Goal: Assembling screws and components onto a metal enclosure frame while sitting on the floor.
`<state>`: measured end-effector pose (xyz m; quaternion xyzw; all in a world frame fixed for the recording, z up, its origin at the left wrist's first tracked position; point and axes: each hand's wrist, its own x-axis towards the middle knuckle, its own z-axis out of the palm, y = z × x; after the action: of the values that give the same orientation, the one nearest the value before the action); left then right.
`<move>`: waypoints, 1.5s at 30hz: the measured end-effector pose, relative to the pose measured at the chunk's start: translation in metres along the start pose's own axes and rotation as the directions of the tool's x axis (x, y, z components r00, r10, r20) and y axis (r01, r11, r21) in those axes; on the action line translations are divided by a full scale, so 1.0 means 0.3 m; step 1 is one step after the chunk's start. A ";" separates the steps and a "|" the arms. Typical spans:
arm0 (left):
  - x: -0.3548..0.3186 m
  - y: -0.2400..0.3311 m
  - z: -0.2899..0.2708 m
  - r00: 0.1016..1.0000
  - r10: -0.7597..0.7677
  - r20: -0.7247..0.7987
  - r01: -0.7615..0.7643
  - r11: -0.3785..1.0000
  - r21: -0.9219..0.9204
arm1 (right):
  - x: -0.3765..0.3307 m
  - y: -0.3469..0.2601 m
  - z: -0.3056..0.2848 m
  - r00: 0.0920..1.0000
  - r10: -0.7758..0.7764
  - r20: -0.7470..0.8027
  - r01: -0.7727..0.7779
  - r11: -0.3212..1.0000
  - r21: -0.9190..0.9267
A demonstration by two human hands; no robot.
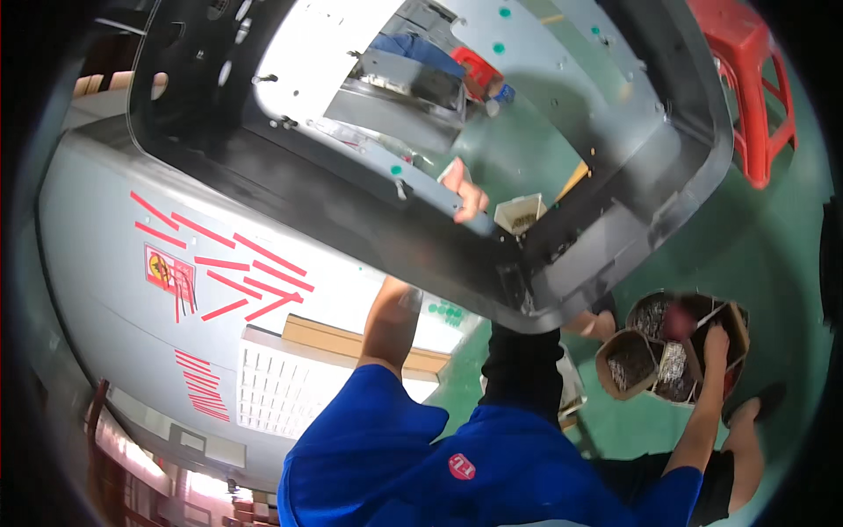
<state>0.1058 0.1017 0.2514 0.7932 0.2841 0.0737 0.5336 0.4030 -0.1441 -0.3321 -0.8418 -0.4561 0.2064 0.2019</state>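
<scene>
A large black frame-shaped housing (pixel 334 211) with rounded corners and a big opening fills the upper view, tilted. My left forearm passes under its near side. My left hand (pixel 468 195) shows through the opening, fingers curled against the inner edge. Low on the right, my right hand (pixel 717 338) reaches into a divided container of small metal parts (pixel 674 362); its fingertips are lost in shadow. Beside that hand lies a tool with a dark red handle (pixel 679 322) and a thin metallic shaft.
A red plastic stool (pixel 746 83) stands at the upper right. Through the opening show a small white box (pixel 518 213) of parts and the green floor (pixel 518 158). A white table (pixel 114 263) with red tape strips and a slotted white tray (pixel 281 382) is at left.
</scene>
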 end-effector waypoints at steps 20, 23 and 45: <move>0.112 0.058 -0.054 0.901 0.100 0.421 -0.091 0.995 -0.042 | -0.112 -0.127 -0.263 0.974 0.121 -0.192 -0.136 0.989 -0.062; 0.167 0.060 -0.051 0.831 0.181 0.525 -0.144 0.983 -0.112 | -0.182 -0.179 -0.443 0.909 0.091 -0.406 -0.083 0.996 0.038; 0.279 0.125 0.475 0.902 0.424 0.079 -0.412 0.902 -0.132 | -1.286 -0.987 -1.429 0.409 0.246 -0.879 0.747 0.463 0.477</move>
<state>0.2490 0.0212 0.2095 0.8073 0.0739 0.1602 0.5631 0.2357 -0.3887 0.2447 -0.5010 -0.2629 -0.1053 0.8178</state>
